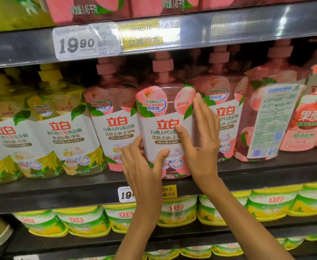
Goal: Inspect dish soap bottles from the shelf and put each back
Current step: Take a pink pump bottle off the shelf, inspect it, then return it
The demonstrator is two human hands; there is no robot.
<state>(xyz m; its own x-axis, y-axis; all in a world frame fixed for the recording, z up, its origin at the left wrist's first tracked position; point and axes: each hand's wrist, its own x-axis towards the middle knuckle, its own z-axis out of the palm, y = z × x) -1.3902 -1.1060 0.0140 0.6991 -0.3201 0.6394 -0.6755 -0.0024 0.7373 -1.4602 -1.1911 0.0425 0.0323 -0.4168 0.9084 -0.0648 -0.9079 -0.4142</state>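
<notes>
While both hands bracket it at frame centre, peach bottle upright on shelf edge; left hand thumb and fingers loosely around lower side, right hand spread against other flank; taking-out or putting-back unclear, neighbours unchecked.

Right hand covers the held peach bottle's label text; left hand hides its lower-left corner and the price tag.
</notes>
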